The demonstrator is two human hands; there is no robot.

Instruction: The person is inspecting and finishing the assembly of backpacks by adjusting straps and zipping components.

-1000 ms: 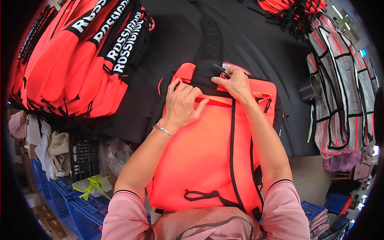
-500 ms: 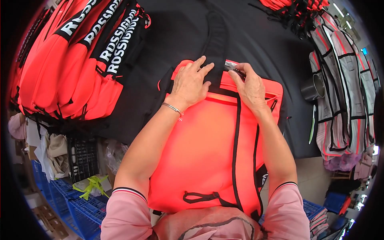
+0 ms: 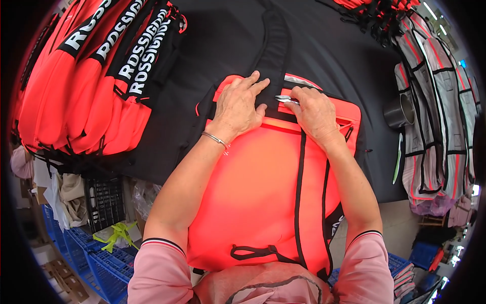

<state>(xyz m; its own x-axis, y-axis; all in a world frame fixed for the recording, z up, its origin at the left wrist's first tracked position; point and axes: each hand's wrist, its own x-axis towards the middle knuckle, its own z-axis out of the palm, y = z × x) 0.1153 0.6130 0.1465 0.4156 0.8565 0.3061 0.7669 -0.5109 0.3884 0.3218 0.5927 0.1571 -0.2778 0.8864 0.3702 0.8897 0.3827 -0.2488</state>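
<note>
A bright red-orange bag [image 3: 243, 192] with black trim lies in front of me, its lower end against my body. A padded black strap [image 3: 275, 45] runs from its upper end away across the table. My left hand [image 3: 238, 104] rests on the bag's top part, fingers spread, fingertips and thumb at the strap's left edge. Closed in my right hand [image 3: 315, 110] is a pair of small thread snips [image 3: 286, 99], its silver tips pointing left at the strap's right edge. The handles are hidden in my fingers.
Finished red bags [image 3: 66, 101] with black bands are stacked at the left. Grey panels [image 3: 435, 106] with black and red strips stand at the right beside a metal cup [image 3: 398, 111]. Blue crates [image 3: 109, 263] sit below the black-covered table [image 3: 223, 35].
My right hand has drawn down and its fingers have curled in, bringing the snips' silver tips to the strap's edge. My left hand stays nearly in place.
</note>
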